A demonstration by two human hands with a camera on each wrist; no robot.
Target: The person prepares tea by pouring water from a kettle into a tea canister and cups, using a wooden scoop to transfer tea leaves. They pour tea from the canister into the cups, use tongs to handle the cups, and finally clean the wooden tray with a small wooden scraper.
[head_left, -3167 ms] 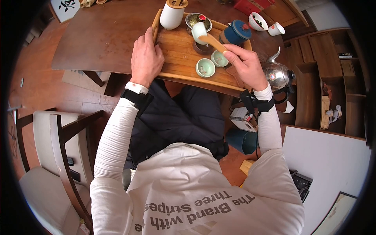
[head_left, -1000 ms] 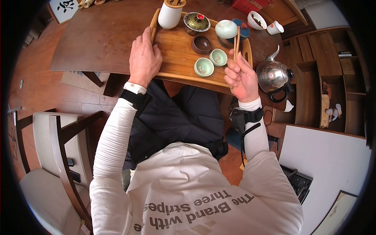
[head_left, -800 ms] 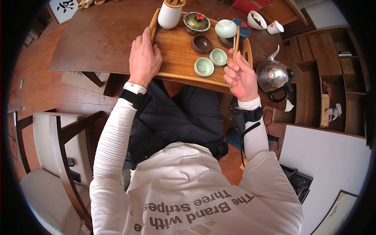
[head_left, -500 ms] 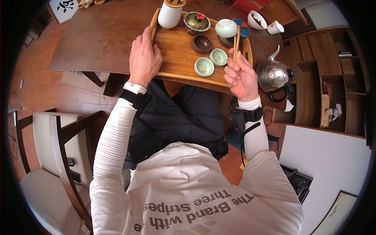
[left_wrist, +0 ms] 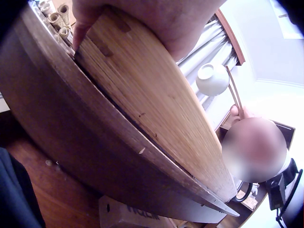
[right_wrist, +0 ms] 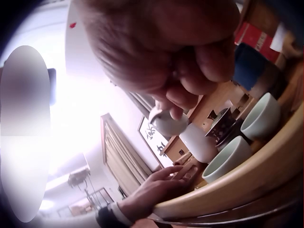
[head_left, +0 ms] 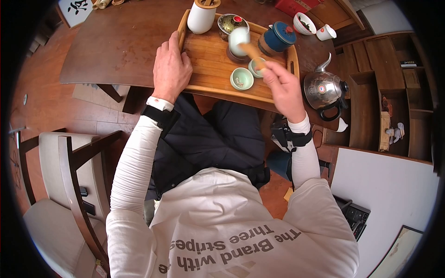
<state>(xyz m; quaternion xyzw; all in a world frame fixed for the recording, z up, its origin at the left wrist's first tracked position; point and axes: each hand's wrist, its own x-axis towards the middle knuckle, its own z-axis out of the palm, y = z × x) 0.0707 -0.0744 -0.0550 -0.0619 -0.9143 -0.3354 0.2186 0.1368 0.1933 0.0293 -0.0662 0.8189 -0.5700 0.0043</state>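
With the right hand (head_left: 286, 92) gripping wooden tongs (head_left: 251, 53), a small pale cup (head_left: 239, 41) is held, blurred, over the dark brown cup (head_left: 236, 57). The left wrist view shows the pale cup (left_wrist: 212, 79) tipped on its side at the tongs' ends. My left hand (head_left: 171, 72) holds the left corner of the wooden tray (head_left: 208, 62), fingers along its outside and thumb at the rim. Two pale green cups stand in the tray, one (head_left: 242, 79) in full view, the other (head_left: 256, 67) partly behind the tongs.
A white holder (head_left: 200, 18), a lidded patterned bowl (head_left: 227, 22) and a blue lidded pot (head_left: 278, 37) stand in the tray. To its right are a steel kettle (head_left: 322, 90), a bowl with leaves (head_left: 304, 24) and a white cup (head_left: 326, 33).
The right hand has turned over, swinging the tongs and pale cup leftward from above the blue pot to above the dark brown cup. The left hand has stayed in place.
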